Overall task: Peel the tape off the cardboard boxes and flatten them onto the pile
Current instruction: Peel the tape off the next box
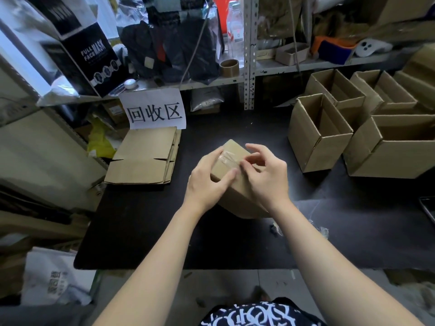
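A small closed cardboard box (236, 192) is being held tilted above the middle of the black desk (153, 231); its lower end is being hidden by the wrists, so whether it is touching the desk cannot be told. The box is being gripped from its left side by the left hand (207, 182), with the thumb laid across the near face and the fingers curled over the upper edge. A strip of clear tape (227, 158) is being shown across the box's upper face, and its near end is being pinched between the thumb and forefinger of the right hand (264, 177), the other fingers being kept curled or raised just above the cardboard. The two hands are being kept close together, both on the same box. The pile of flattened cardboard (143, 158) is being kept at the left rear of the desk, well apart from the box, just below a white paper sign (155, 109) with printed characters. Several open cardboard boxes (306, 140) are being kept upright in a cluster at the right side of the desk. A brown tape roll (229, 68) is being stored on the metal shelf (294, 67) behind.
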A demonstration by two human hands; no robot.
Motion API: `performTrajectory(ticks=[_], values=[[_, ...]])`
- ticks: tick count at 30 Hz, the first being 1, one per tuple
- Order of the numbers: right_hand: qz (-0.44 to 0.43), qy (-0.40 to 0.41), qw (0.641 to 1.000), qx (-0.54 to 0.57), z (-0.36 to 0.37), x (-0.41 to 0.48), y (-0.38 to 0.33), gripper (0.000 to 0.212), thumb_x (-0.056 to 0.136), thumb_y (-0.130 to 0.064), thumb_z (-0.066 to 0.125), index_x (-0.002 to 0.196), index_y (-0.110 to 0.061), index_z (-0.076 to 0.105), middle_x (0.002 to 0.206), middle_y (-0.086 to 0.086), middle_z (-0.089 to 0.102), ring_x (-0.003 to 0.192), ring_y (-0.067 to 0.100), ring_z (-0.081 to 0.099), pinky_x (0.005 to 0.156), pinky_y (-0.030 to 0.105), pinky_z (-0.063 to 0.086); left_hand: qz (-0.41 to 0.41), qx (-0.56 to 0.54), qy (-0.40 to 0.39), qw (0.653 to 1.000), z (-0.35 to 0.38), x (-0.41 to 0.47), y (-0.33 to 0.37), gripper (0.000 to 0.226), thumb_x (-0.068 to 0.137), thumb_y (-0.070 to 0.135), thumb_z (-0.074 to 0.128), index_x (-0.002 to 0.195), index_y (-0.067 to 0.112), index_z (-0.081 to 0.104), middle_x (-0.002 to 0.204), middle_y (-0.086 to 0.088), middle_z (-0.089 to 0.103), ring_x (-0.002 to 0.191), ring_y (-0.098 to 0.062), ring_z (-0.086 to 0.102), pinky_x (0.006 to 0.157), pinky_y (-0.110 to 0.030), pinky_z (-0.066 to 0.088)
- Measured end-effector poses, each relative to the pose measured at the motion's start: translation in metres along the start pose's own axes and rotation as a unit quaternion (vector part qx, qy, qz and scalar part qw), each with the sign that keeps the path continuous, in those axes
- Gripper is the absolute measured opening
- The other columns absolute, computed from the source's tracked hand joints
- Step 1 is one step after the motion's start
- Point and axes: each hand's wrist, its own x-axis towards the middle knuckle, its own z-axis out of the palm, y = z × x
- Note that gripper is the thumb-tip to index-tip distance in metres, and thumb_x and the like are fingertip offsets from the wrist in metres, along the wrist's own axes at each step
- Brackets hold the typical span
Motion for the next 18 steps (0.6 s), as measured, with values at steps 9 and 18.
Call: performTrajectory(ticks=[9,18], values=[[0.088,-0.06,0.992,-0.074,-0.001,-0.018,0.018,0.063,0.082,-0.029,0.083,0.139,-0.018,0.057,0.147,-0.006,0.053,0.136,0.009,0.044,0.116,0.025,0.032,-0.146,-0.027,0.05,0.988,-0.026,0.017,-0.037,0.056,0.095,0.043,0.067,0.147,0.026,0.053,0.135,0.01,0.058,0.131,-0.013,0.051,0.1,-0.023,0.037],[0.222,-0.146,0.961,0.07,0.009,-0.026,0.035,0.114,0.066,-0.047,0.092,0.159,-0.031,0.028,0.16,-0.014,0.037,0.144,-0.003,0.034,0.119,0.026,0.03,0.0,0.165,0.103,0.981,-0.003,0.007,-0.039,0.027,0.09,0.042,0.072,0.105,0.02,0.077,0.129,0.002,0.064,0.122,-0.018,0.057,0.101,-0.04,0.033]])
